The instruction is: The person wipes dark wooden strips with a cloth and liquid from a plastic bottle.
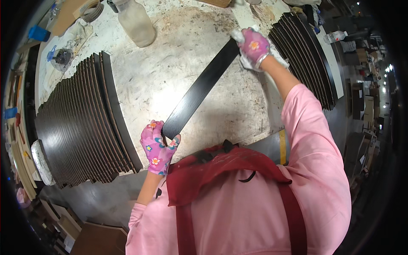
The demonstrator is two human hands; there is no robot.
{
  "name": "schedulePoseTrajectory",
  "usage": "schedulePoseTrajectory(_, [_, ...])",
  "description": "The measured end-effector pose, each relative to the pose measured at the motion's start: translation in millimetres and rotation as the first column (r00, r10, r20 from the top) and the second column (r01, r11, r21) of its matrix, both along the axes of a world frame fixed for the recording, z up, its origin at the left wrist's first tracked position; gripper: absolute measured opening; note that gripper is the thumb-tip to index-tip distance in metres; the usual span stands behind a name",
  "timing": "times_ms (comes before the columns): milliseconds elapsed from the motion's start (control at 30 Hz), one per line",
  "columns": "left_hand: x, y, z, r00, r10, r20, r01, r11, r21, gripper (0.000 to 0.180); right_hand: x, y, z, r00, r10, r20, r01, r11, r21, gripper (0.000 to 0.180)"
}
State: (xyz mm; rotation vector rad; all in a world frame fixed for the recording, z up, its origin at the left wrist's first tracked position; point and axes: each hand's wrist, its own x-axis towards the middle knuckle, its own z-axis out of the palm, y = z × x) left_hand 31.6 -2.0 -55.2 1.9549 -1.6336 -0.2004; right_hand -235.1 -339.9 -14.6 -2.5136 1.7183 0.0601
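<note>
- The person is wiping a dark strip (199,91) that is lying slantwise across the middle of the tabletop (170,72), running from about 7 o'clock up to 1 o'clock.
- The left hand (157,146), in a pink flowered glove, is gripping the strip's near end and seems to be steadying it.
- The right hand (254,46), gloved alike, is closing around a white cloth (243,61) pressed on the strip's far end.
- Judging from this, the wiping step is under way; a further pass would call for the near end being held firm while the cloth is drawn along the length.
- The tabletop is looking pale, scuffed and stained.
- A fanned stack of dark curved strips (80,131) is lying at 9 o'clock, and a second stack (306,55) at 2 o'clock.
- A cloudy plastic bottle (135,21) is standing at 11 o'clock.
- Beyond, at 3 o'clock, a dim workshop with cluttered shelves is showing.
</note>
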Motion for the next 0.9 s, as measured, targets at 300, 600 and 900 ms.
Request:
schedulePoseTrajectory(300, [0.7,5.2,-0.3,0.996,0.033,-0.086,-0.034,0.999,-0.017,0.058,115.3,189.6,-10.7,0.747,0.560,0.359,-0.617,0.785,0.060,0.029])
schedulePoseTrajectory(600, [3.1,0.7,2.3,0.999,0.043,-0.025,-0.043,0.999,0.018,0.060,114.0,167.3,7.2,0.936,0.351,-0.021,-0.320,0.875,0.362,0.039])
schedulePoseTrajectory(900, [1.7,2.8,-1.0,0.996,0.029,-0.087,-0.031,0.999,-0.023,0.057,29.7,60.7,-11.1,0.919,-0.005,0.394,-0.034,0.995,0.092,0.039])
